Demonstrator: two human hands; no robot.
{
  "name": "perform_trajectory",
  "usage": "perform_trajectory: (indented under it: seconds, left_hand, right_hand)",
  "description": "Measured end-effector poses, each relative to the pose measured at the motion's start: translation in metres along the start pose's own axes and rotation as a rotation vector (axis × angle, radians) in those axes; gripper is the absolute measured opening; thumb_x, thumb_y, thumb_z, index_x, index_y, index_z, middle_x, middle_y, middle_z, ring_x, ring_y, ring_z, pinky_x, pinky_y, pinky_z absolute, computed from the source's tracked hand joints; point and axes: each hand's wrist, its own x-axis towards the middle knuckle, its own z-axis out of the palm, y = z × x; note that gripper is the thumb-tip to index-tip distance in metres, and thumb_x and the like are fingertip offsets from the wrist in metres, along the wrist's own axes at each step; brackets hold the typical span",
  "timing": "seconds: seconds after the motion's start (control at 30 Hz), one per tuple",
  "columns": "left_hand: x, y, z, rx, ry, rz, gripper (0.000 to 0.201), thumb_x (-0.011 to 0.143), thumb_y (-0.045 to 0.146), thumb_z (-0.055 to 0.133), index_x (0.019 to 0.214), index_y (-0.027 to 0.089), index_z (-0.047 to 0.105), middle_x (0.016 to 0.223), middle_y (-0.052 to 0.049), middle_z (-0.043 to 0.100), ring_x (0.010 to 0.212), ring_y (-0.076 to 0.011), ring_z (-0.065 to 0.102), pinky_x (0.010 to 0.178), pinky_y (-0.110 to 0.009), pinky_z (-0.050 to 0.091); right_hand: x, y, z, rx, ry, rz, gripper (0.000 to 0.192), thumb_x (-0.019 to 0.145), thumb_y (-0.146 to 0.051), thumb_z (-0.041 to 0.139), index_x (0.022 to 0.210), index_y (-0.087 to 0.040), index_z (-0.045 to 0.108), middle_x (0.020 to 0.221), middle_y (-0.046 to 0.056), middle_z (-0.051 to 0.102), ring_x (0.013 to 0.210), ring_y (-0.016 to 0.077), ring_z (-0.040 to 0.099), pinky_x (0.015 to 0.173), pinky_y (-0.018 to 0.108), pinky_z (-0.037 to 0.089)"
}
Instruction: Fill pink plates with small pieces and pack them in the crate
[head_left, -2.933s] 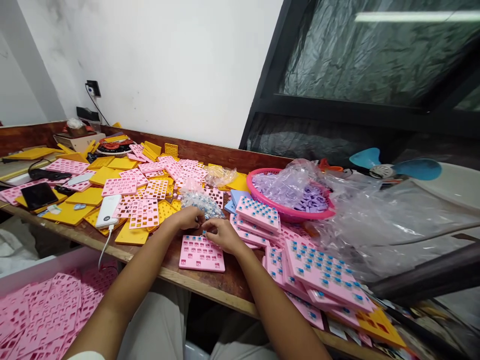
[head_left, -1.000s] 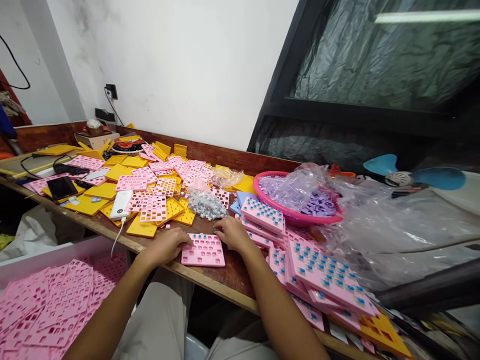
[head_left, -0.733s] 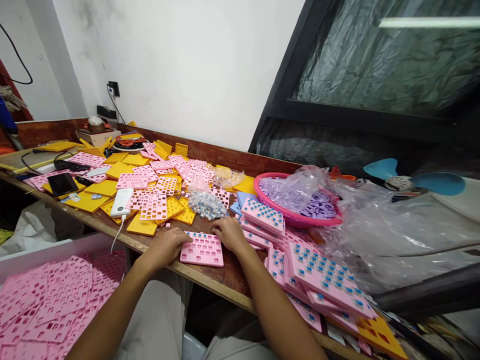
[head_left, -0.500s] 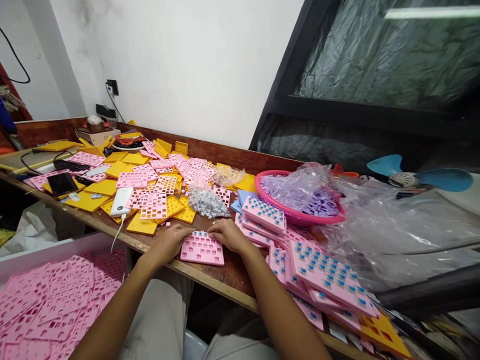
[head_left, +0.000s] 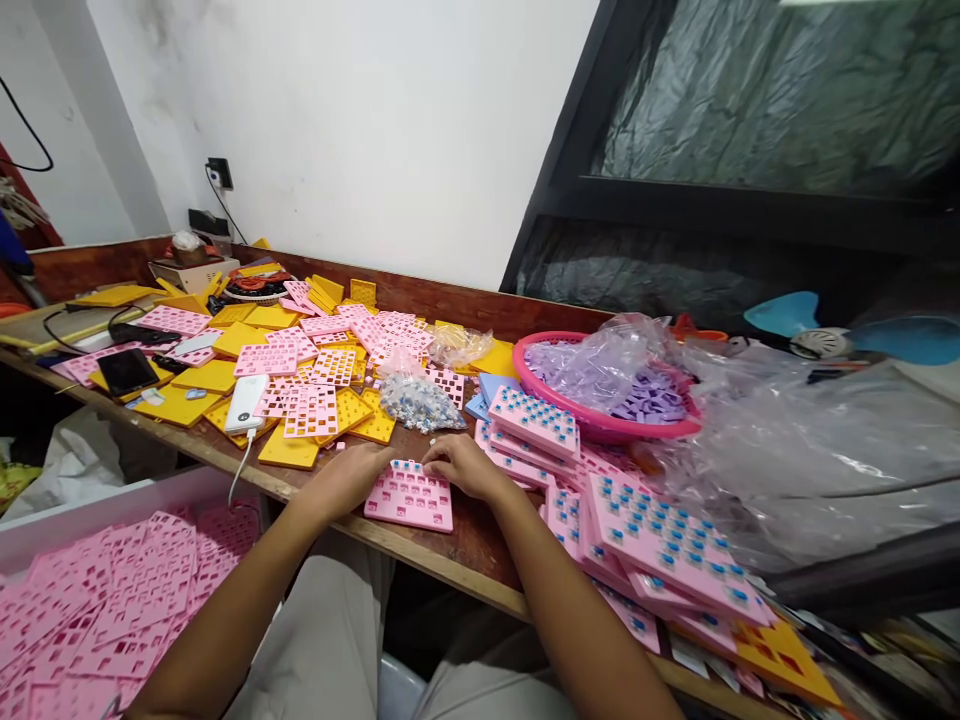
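Note:
A pink plate with square holes (head_left: 410, 497) lies flat near the front edge of the wooden bench (head_left: 465, 555); small blue-topped parts fill only its far row. My left hand (head_left: 351, 474) rests on the plate's far left corner. My right hand (head_left: 459, 464) rests on its far right corner, fingers curled onto the far row. Whether the fingers pinch a small part is hidden. Just beyond the plate sits a clear bag of small blue-and-white parts (head_left: 418, 400).
Filled pink plates (head_left: 660, 530) are stacked at my right. A pink basket of purple pieces in plastic (head_left: 600, 385) stands behind them. Empty pink and yellow plates (head_left: 307, 375), a white power bank (head_left: 247, 403) and a phone (head_left: 127, 370) cover the left. A bin of pink plates (head_left: 97, 600) sits below.
The left hand moved from the plate's left edge up to its far left corner. Both hands now sit at the far row. The plate has barely shifted.

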Motion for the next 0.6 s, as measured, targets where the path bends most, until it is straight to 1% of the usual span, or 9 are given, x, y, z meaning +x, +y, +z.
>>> perform_trajectory:
  seconds: [0.13,0.27,0.37,0.47,0.53,0.6]
  left_hand:
    - [0.001,-0.005,0.000,-0.059,0.044,0.035,0.028,0.089,0.008,0.048,0.107,0.021,0.066,0.100,-0.010,0.071,0.095,-0.0223,0.067,0.083,-0.028,0.048]
    - [0.005,-0.007,-0.004,-0.122,0.036,0.090,0.030,0.086,0.006,0.050,0.104,0.021,0.068,0.099,-0.009,0.072,0.094,-0.0215,0.068,0.082,-0.027,0.048]
    - [0.005,-0.008,-0.009,-0.156,0.005,0.123,0.036,0.084,0.006,0.050,0.108,0.022,0.070,0.099,-0.007,0.074,0.092,-0.0203,0.069,0.081,-0.026,0.049]
    - [0.004,-0.012,-0.013,-0.254,-0.013,0.154,0.040,0.086,0.008,0.051,0.118,0.023,0.069,0.099,-0.004,0.075,0.092,-0.0180,0.069,0.081,-0.025,0.049]
    - [0.002,-0.014,-0.014,-0.304,0.000,0.174,0.041,0.087,0.010,0.052,0.122,0.024,0.067,0.101,-0.003,0.075,0.094,-0.0171,0.069,0.083,-0.025,0.050]
    - [0.000,-0.016,-0.011,-0.309,0.026,0.189,0.040,0.089,0.012,0.054,0.124,0.023,0.067,0.106,-0.004,0.074,0.097,-0.0173,0.068,0.086,-0.026,0.050]
  right_hand:
    - [-0.001,-0.002,-0.002,-0.024,-0.037,0.023,0.015,0.086,-0.018,0.066,0.091,-0.017,0.080,0.089,0.005,0.077,0.080,0.0165,0.068,0.071,0.024,0.045]
    - [-0.003,-0.011,-0.004,-0.182,-0.048,-0.001,0.015,0.087,-0.017,0.065,0.090,-0.018,0.079,0.092,0.005,0.077,0.085,0.0177,0.068,0.076,0.025,0.044]
    - [-0.003,-0.019,-0.004,-0.332,-0.029,-0.024,0.016,0.088,-0.017,0.064,0.089,-0.019,0.079,0.092,0.007,0.077,0.088,0.0193,0.066,0.081,0.028,0.041]
    - [-0.003,-0.025,-0.003,-0.407,-0.036,-0.030,0.016,0.090,-0.016,0.062,0.088,-0.019,0.079,0.091,0.007,0.076,0.090,0.0203,0.065,0.084,0.029,0.039]
    - [-0.003,-0.028,-0.002,-0.448,-0.035,-0.034,0.017,0.090,-0.015,0.062,0.087,-0.019,0.078,0.091,0.008,0.075,0.093,0.0212,0.064,0.085,0.030,0.037]
    - [-0.003,-0.031,-0.001,-0.505,-0.031,-0.032,0.018,0.090,-0.014,0.060,0.085,-0.018,0.077,0.091,0.009,0.074,0.094,0.0221,0.063,0.086,0.032,0.036]
